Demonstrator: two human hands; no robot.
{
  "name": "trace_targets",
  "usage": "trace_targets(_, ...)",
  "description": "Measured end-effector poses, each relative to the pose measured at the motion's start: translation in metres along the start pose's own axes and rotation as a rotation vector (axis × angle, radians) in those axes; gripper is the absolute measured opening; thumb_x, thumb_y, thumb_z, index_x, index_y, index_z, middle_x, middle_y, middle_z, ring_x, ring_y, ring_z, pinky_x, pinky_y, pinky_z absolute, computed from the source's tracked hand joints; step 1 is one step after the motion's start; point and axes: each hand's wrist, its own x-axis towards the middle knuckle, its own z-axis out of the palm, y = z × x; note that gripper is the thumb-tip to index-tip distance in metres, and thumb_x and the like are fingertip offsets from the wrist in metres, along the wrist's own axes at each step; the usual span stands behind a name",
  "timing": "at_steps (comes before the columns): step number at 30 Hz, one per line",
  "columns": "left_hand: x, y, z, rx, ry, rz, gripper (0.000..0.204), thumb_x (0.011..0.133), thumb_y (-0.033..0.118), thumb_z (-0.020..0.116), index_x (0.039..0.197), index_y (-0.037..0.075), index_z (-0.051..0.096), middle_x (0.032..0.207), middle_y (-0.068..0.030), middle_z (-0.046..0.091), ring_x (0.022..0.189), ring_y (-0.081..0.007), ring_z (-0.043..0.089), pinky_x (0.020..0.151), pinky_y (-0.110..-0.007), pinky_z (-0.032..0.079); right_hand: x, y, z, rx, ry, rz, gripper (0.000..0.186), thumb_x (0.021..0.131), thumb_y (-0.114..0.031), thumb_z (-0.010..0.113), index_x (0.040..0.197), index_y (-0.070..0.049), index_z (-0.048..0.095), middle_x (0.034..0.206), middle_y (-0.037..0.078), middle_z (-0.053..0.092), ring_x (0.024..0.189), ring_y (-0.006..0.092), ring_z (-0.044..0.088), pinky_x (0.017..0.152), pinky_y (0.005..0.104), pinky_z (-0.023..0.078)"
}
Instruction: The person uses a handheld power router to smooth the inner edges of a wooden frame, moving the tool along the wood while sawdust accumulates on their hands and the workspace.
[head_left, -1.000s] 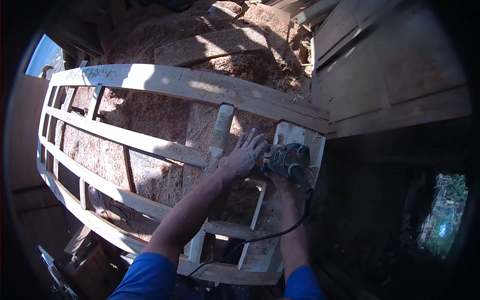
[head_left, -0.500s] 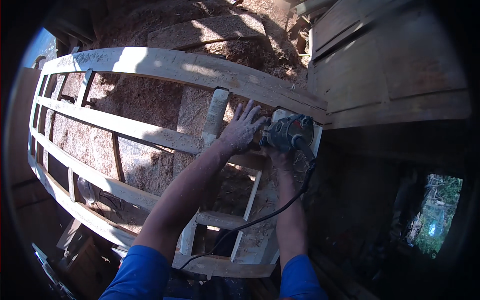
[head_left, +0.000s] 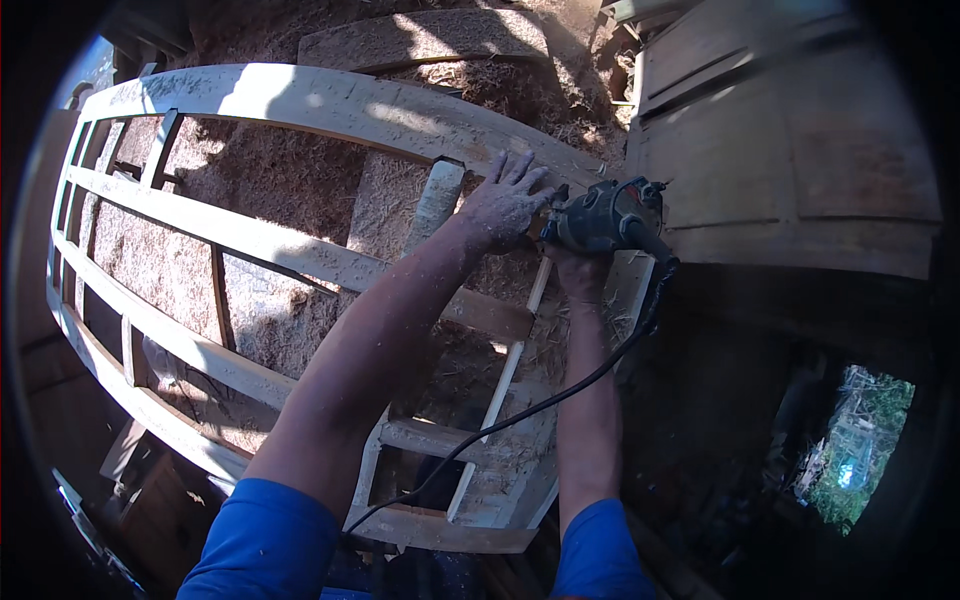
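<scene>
My right hand [head_left: 582, 270] grips a dark green corded power tool [head_left: 598, 218] from its near side; the tool's body hides most of the fingers. Whether it is a planer or a router cannot be made out. The tool rests at the right end of a large wooden lattice frame [head_left: 340, 95], by the far rail. Just left of the tool, my left hand [head_left: 505, 207] lies dusty with its fingers spread at the far rail. A black cord [head_left: 520, 425] runs from the tool across my right forearm toward the frame's near edge.
Wood shavings [head_left: 275, 185] cover the ground beneath and beyond the frame. A loose board [head_left: 430, 40] lies past the far rail. Wooden panels [head_left: 760, 170] stand at the right, above a dark area with a bright opening [head_left: 858, 450].
The tool and both hands have moved a little up and to the right in the picture. The tool looks turned slightly. The view has shifted, so the frame sits somewhat higher and further left.
</scene>
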Motion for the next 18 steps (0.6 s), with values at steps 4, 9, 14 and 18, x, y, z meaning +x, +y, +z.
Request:
trace_targets(4,0.004,-0.009,0.008,-0.024,0.033,-0.003,0.093,0.074,0.05,0.079,0.151,0.019,0.036,0.157,-0.0116,0.031,0.151,-0.0347,0.015,0.121,-0.059,0.01,0.004,0.005,0.002,-0.384,0.018,-0.213,0.073,0.067,-0.042,0.089,0.125,-0.01,0.059,0.122,0.006,0.064,0.116,0.0261,0.061,0.101,0.0415,0.047)
trace_targets(9,0.01,-0.008,0.009,-0.028,0.013,-0.01,0.103,0.072,0.053,0.079,0.154,0.019,0.028,0.158,-0.0089,0.029,0.151,-0.0331,0.015,0.121,-0.059,0.012,0.009,0.018,0.003,-0.514,-0.004,-0.28,0.069,0.071,-0.043,0.086,0.127,-0.013,0.058,0.123,0.006,0.063,0.115,0.0269,0.061,0.1,0.0419,0.047)
trace_targets(14,0.008,-0.005,0.012,-0.024,0.033,-0.034,0.098,0.073,0.054,0.079,0.152,0.019,0.033,0.158,-0.0078,0.032,0.15,-0.0314,0.02,0.122,-0.059,0.011,0.003,0.025,-0.005,-0.682,-0.004,-0.45,0.054,0.081,-0.039,0.077,0.127,-0.017,0.058,0.121,0.007,0.063,0.114,0.0272,0.062,0.098,0.044,0.048)
trace_targets(18,0.002,-0.003,0.009,-0.051,0.02,-0.031,0.095,0.072,0.053,0.08,0.15,0.02,0.037,0.158,-0.0076,0.031,0.15,-0.0307,0.019,0.122,-0.059,0.01,-0.002,0.015,-0.004,-0.32,-0.017,-0.243,0.046,0.086,-0.036,0.072,0.127,-0.02,0.059,0.122,0.008,0.064,0.113,0.0281,0.062,0.098,0.0461,0.048)
